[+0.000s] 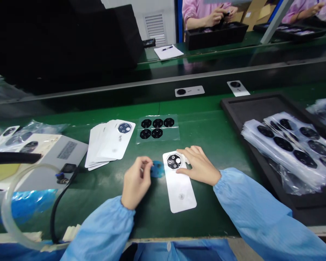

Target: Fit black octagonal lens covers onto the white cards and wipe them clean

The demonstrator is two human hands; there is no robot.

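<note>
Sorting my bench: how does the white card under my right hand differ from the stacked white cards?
The single white card lies under the right hand; the stack of white cards is a fanned pile. The single card's octagonal print looks black, the stack's top print bluish. Both are white, printed near one end.

Backing card (180,188) lies mid-bench (206,123), nr front edge, w/ right hand (198,165) on its top end. Left hand (136,183) just left of card, round film piece (157,169) between hand & card. Behind them: sheet of 5 lens stickers (157,127). Left of sheet: stack of cards (108,143). Further left, at bench's left edge: flat box (51,156), plastic tube loop (16,203) at front-left corner. Right side: tray (233,105) holding stacked bagged sticker sheets (290,148). Back edge: 2 cards (189,91) just before metal rail (163,80). Beyond rail: notepad (168,52) w/ pen (167,48) on it.
</note>
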